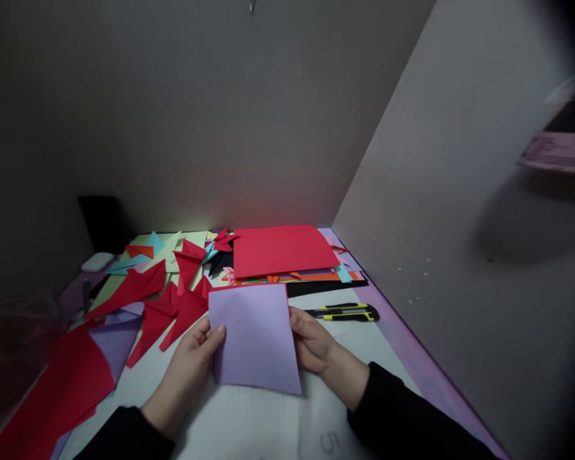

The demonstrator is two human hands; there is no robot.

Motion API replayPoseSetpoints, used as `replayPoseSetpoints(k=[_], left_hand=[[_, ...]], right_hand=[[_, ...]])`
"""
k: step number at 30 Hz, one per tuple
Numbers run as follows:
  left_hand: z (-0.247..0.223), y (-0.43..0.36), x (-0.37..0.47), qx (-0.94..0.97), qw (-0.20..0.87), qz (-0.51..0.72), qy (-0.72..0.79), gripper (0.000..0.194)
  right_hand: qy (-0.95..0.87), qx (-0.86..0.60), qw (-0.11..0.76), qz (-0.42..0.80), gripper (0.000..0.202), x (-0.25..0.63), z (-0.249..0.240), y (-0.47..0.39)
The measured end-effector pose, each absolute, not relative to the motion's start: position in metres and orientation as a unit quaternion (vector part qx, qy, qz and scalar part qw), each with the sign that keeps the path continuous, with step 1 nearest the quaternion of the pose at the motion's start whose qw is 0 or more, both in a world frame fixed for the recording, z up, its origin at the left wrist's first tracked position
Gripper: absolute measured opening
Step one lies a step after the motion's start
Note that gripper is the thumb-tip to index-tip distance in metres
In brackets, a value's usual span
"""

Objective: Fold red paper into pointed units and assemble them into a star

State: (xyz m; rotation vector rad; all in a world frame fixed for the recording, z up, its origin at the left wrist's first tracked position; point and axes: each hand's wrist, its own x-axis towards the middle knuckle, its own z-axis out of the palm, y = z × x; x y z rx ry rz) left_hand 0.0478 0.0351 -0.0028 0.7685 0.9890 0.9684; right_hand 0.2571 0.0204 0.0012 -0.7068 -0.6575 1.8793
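Note:
A light purple sheet of paper point(255, 338) is held up over the table, with a thin red edge of another sheet showing behind its top and right side. My left hand point(197, 350) pinches its left edge, the thumb lying on the front. At the right edge my right hand point(314, 342) grips the same paper, its fingers partly behind it. Just beyond my right hand lies a black and yellow utility knife point(349, 312). Several folded red paper shapes point(148, 291) lie to the left of the purple sheet.
Behind the held paper, a red sheet point(282, 249) tops a stack of coloured paper. Red and purple sheets point(71, 377) lie at the front left. A white case point(97, 262) sits at the back left. Grey walls point(436, 211) rise behind and at the right.

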Motion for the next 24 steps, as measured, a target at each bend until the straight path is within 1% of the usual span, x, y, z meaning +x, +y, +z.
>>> replayPoseSetpoints(k=[3, 6, 8, 11, 13, 14, 15, 17, 20, 22, 24], left_hand=[[-0.002, 0.035, 0.050, 0.344, 0.718, 0.427, 0.429, 0.043], [-0.003, 0.034, 0.051, 0.339, 0.736, 0.419, 0.410, 0.045], [-0.004, 0.033, 0.052, 0.332, 0.745, 0.416, 0.402, 0.046], [-0.004, 0.032, 0.052, 0.325, 0.750, 0.418, 0.396, 0.046], [-0.004, 0.032, 0.052, 0.320, 0.749, 0.422, 0.398, 0.046], [-0.003, 0.031, 0.052, 0.319, 0.747, 0.426, 0.399, 0.047], [-0.003, 0.031, 0.052, 0.320, 0.744, 0.429, 0.400, 0.047], [-0.004, 0.031, 0.052, 0.327, 0.741, 0.427, 0.402, 0.046], [-0.005, 0.031, 0.052, 0.334, 0.738, 0.425, 0.405, 0.044], [-0.007, 0.033, 0.052, 0.330, 0.733, 0.434, 0.406, 0.044], [-0.008, 0.034, 0.051, 0.324, 0.725, 0.446, 0.412, 0.044]], right_hand=[[-0.293, -0.266, 0.472, 0.788, 0.063, 0.256, 0.001, 0.018], [-0.303, -0.257, 0.458, 0.795, 0.067, 0.254, -0.003, 0.016], [-0.292, -0.270, 0.472, 0.787, 0.061, 0.251, -0.006, 0.015], [-0.282, -0.322, 0.503, 0.751, 0.039, 0.250, -0.007, 0.018], [-0.321, -0.364, 0.529, 0.697, 0.027, 0.254, -0.002, 0.021], [-0.356, -0.388, 0.542, 0.655, 0.024, 0.258, 0.002, 0.022], [-0.400, -0.416, 0.560, 0.595, 0.023, 0.263, 0.008, 0.025], [-0.494, -0.489, 0.560, 0.451, 0.018, 0.276, 0.020, 0.032], [-0.520, -0.566, 0.566, 0.299, 0.015, 0.301, 0.037, 0.054], [-0.485, -0.595, 0.582, 0.269, 0.015, 0.318, 0.043, 0.081], [-0.436, -0.619, 0.589, 0.281, 0.016, 0.335, 0.044, 0.113]])
